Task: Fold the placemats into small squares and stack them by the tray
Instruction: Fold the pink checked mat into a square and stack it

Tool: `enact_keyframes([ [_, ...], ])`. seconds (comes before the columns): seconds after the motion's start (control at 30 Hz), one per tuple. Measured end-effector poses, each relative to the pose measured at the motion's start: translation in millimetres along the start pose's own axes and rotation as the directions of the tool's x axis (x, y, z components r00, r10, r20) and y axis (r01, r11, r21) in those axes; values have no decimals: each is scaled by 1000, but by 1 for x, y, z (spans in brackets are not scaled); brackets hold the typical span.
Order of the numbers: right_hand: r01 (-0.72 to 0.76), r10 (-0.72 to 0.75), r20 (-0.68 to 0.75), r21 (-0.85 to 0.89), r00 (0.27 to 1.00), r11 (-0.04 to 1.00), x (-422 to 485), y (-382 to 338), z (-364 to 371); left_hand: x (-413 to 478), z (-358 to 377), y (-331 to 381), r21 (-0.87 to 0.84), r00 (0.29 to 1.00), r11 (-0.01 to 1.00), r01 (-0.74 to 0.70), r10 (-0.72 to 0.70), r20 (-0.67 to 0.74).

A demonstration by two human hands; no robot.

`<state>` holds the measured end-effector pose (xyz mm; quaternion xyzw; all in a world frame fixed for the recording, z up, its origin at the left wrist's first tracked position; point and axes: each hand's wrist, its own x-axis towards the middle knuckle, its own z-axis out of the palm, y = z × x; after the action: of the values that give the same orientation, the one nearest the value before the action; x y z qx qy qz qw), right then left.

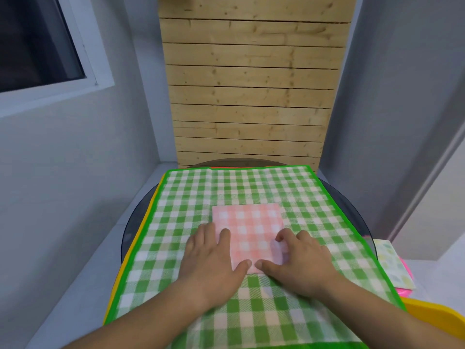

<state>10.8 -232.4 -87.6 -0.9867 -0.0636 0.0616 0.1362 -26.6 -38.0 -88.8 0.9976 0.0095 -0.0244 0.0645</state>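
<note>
Head: two hands (211, 258) (299, 260), one pink placemat (249, 222)

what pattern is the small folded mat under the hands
The folded placemat is pink-and-white check; head view.

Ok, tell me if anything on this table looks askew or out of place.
Nothing spilled or damaged. The pink folded placemat lies square on the green checked placemat. Only a yellow placemat edge pokes out along the green one's left side, so that pile is slightly misaligned.

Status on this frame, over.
Both down: left hand flat on pink folded placemat, right hand on it too, fingers bent, grip unclear. Beneath, green placemat spread, unfolded. Nothing blocking.
</note>
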Motion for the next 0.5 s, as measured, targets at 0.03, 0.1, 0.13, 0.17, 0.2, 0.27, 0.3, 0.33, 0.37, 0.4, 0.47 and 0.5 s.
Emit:
enact_keyframes([
  [0.03, -2, 2, -6, -10, 1000, 1000, -1, -1, 1, 0, 4, 1, -8, 999, 1000, -21, 22, 35],
  [0.1, -2, 2, -16, -26, 1000, 1000, -3, -1, 3, 0, 11, 3, -37, 994, 999, -27, 31, 108],
  [0.13, -3, 2, -19, -31, 1000, 1000, -3, -1, 4, 0, 15, 3, -41, 993, 999, -18, 23, 117],
  [0.17, -3, 2, -20, -31, 1000, 1000, -3, -1, 4, 0, 19, 3, -33, 993, 999, -11, 15, 115],
  [0.2, -4, 4, -19, -26, 1000, 1000, -3, -1, 4, 0, 21, 2, -20, 993, 1000, -7, 9, 115],
  [0.27, -4, 4, -14, -11, 1000, 1000, -4, 1, 3, 1, 21, 1, -2, 990, 1000, 0, 1, 142],
  [0.3, -2, 2, -12, -9, 1000, 1000, -4, 3, 2, 2, 20, -1, 6, 987, 1000, 0, -1, 163],
  [0.33, 5, -5, -8, -12, 1000, 1000, -4, 6, 0, 3, 18, -2, 18, 982, 1000, -2, -1, 188],
  [0.37, 13, -13, 1, -11, 1000, 1000, -4, 10, -2, 4, 17, -5, 32, 977, 999, -12, 4, 211],
  [0.4, 22, -22, 12, 0, 1000, 1000, -3, 15, -4, 5, 15, -8, 44, 973, 999, -27, 16, 228],
  [0.47, 46, -48, 30, 55, 998, 997, -2, 27, -8, 6, 10, -16, 50, 964, 997, -66, 51, 261],
  [0.5, 61, -64, 35, 85, 997, 994, -1, 33, -10, 7, 8, -20, 45, 958, 995, -90, 74, 279],
])
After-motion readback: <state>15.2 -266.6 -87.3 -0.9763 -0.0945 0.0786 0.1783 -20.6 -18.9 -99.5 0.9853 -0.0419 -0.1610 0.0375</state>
